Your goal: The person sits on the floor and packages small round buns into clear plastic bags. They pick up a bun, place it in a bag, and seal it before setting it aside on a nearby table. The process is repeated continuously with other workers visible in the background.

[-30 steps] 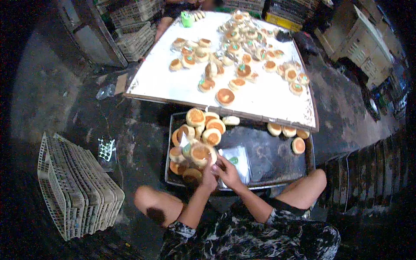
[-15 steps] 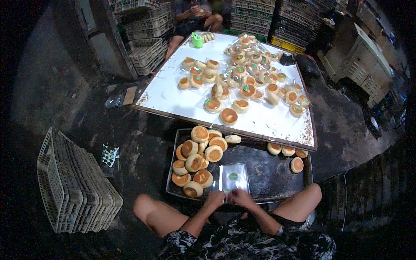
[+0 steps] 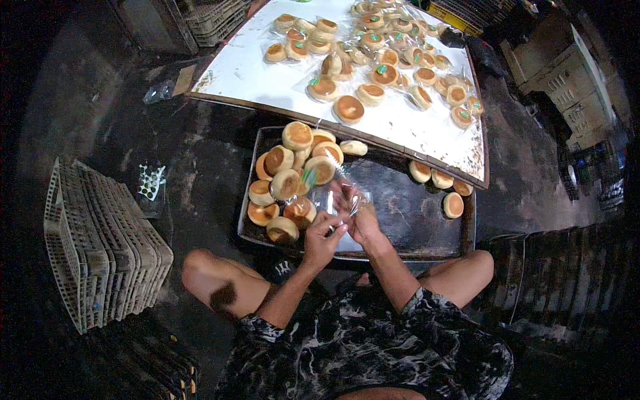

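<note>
Clear plastic bag (image 3: 310, 177) in our hands, above the near side of a dark metal tray (image 3: 407, 217): our left hand (image 3: 321, 241) pinches its near end between thumb and fingertips, nearly closed, while our right hand (image 3: 363, 223) sits curled among the film, its fingers too blurred for us to tell how firmly they grip. Below us, the tray holds a heap of loose round buns (image 3: 297, 136) at its left end and four buns (image 3: 453, 205) toward its far right corner. We see the bag as thin, shiny and creased, with a smeared green mark and a jagged edge; whether its mouth is open we cannot tell. Between the two groups of buns, dark tray floor gives us room, bounded by the raised rim. To our left, well apart, stand pale plastic crates (image 3: 110, 247). Beyond, the white table (image 3: 250, 80) overhangs the tray's far right rim, with bagged buns (image 3: 384, 75) crowding its farther part and white surface showing along its front edge.
</note>
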The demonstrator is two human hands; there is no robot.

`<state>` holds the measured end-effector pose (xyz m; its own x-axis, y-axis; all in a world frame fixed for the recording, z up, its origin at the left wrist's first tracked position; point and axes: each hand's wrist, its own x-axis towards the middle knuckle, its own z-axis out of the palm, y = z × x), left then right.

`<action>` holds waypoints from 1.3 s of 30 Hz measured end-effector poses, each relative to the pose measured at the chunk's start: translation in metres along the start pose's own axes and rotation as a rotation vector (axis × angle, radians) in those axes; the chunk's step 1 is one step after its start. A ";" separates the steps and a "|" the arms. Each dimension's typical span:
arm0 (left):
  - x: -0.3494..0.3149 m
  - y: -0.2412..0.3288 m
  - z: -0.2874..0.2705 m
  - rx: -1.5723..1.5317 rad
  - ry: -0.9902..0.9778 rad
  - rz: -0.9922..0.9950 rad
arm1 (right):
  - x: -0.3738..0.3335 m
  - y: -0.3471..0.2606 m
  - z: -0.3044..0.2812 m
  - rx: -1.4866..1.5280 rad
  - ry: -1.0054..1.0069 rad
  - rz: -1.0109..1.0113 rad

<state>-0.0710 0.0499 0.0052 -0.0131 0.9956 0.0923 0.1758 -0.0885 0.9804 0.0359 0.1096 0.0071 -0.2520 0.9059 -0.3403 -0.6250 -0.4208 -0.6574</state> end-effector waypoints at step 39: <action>0.005 -0.041 0.010 -0.755 -0.215 -0.776 | 0.009 0.013 -0.035 -1.264 0.185 -0.300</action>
<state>-0.0688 0.0585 -0.0364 0.3241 0.7664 -0.5546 -0.4535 0.6404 0.6199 0.0513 0.1106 -0.0281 -0.0574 0.9942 -0.0914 0.5067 -0.0499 -0.8607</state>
